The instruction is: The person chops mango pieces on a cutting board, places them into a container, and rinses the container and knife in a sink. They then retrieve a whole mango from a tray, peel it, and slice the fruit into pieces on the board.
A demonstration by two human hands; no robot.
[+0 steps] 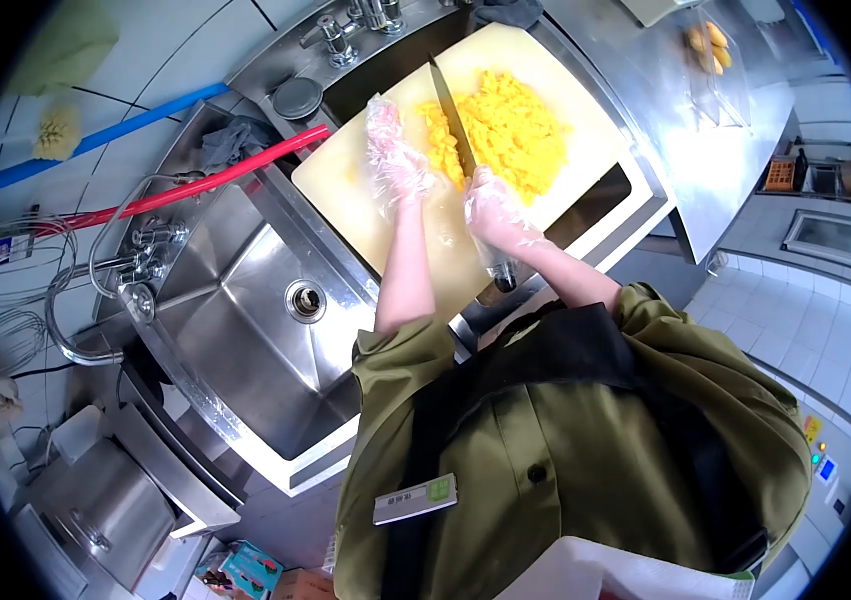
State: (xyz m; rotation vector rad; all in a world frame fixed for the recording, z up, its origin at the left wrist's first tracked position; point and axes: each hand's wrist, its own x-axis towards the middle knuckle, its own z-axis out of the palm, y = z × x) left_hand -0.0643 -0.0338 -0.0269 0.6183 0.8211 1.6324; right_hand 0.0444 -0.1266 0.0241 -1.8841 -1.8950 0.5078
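Observation:
A large white cutting board (346,190) lies across a sink. On it is a pile of chopped yellow fruit (511,130) that looks like mango, with a smaller strip of pieces left of the blade. My right hand (498,212), in a clear plastic glove, is closed round the handle of a long knife (454,118). The blade points away from me and rests among the pieces, and the dark handle end shows below the hand. My left hand (396,155), gloved too, is over the board left of the fruit, its fingers stretched out and holding nothing.
To the left is a steel sink basin (246,290) with a drain. A red hose (206,180) runs to the board's left edge. Taps (336,40) stand behind. On the steel counter at right, a clear container (716,90) has yellow fruits (709,48).

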